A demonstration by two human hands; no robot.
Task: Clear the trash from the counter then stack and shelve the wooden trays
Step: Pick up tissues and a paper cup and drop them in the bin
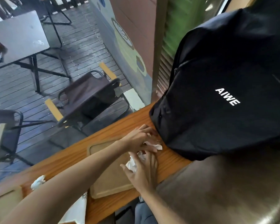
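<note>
Both hands, left hand (pixel 140 138) and right hand (pixel 144 168), each grip crumpled white tissue (pixel 132 164); gather every scrap before lifting off the brown wooden desk (pixel 68 160).

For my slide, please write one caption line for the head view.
Both hands, left hand and right hand, gather crumpled tissues over a wooden tray beside a black backpack.

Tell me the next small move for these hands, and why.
Probably close both hands and lift the crumpled tissues off the counter: the right hand and left hand already rest on white scraps beside the wooden tray, near the black bag.
</note>
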